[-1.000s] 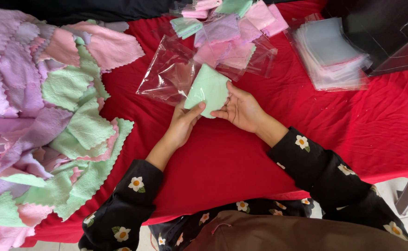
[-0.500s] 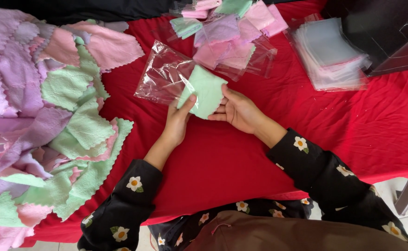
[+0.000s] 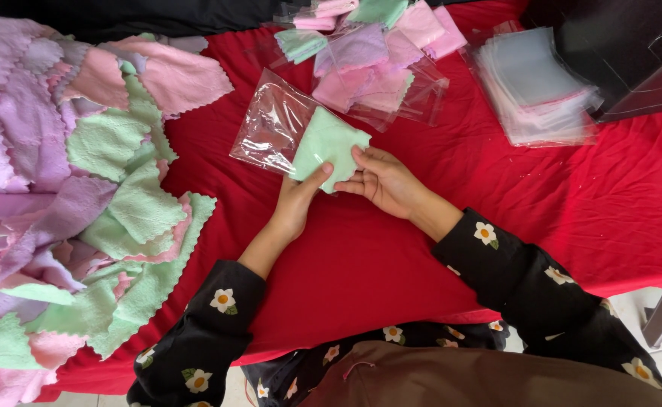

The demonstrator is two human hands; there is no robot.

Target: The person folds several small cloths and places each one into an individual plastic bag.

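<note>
A folded light-green cloth (image 3: 326,143) sits partly inside a clear plastic bag (image 3: 268,128) on the red tablecloth (image 3: 391,271). My left hand (image 3: 297,202) pinches the cloth's lower left corner at the bag's mouth. My right hand (image 3: 382,179) grips the cloth's right edge with its fingers. The bag's closed end points up and left.
A large heap of loose pink, purple and green cloths (image 3: 67,203) covers the left side. Several bagged cloths (image 3: 369,60) lie at the top centre. A stack of clear bags (image 3: 533,87) rests at the top right beside a black box (image 3: 625,45).
The cloth and bag have shifted slightly left and up with both hands, and the cloth sits a little deeper in the bag.
</note>
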